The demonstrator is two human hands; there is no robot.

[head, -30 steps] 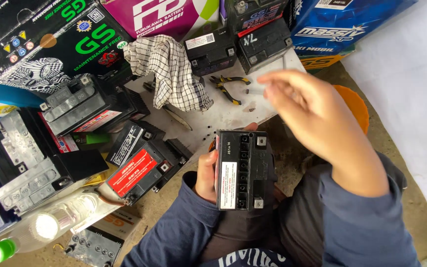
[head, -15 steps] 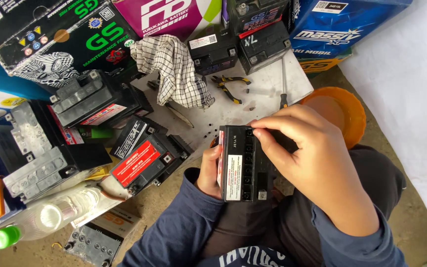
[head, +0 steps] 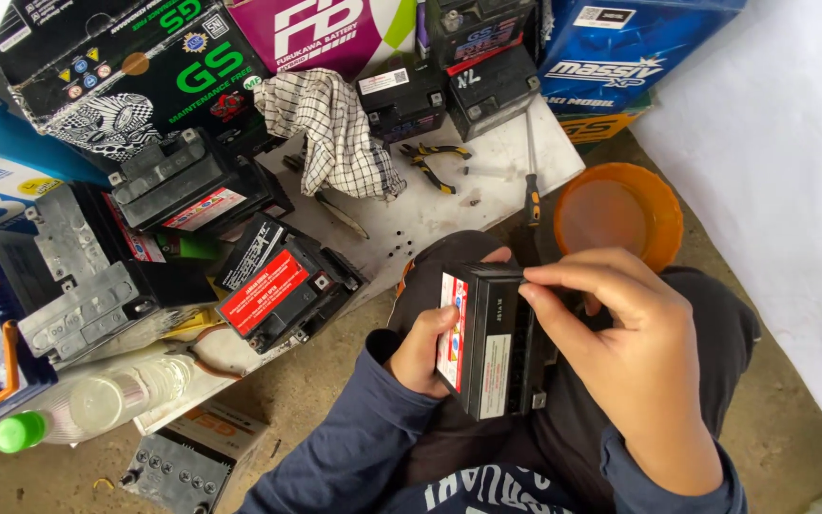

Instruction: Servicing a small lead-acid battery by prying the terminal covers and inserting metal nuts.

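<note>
A small black battery (head: 492, 352) with a red and white label sits on the person's lap at lower centre of the frame, stood on its side with the labelled face turned left. The left hand (head: 422, 350) is wrapped around its left edge, fingers curled shut on the casing; the right hand (head: 620, 352) comes in from the right, thumb and forefinger pinched together at the battery's upper right corner, though whether anything small sits between them cannot be told. Open room lies only to the right, where bare floor runs toward a white sheet (head: 773, 190), and along the bottom left, where the concrete floor (head: 325, 390) shows. Directly above the battery, a white board (head: 487, 181) lies flat, its near edge close to the knees; on it rest a screwdriver (head: 531, 190) with a black and yellow handle, pliers (head: 435, 160), a checked cloth (head: 340, 133) and a few small dark screws. An orange bowl (head: 620, 214) sits just beyond the right hand, upper right. To the left, another battery with a red label (head: 283, 290) lies tilted near the left forearm, with grey battery casings (head: 88, 286) crowded behind it and a clear bottle with a green cap (head: 78, 414) at lower left. Cardboard boxes (head: 135, 67) wall off the top of the frame.
</note>
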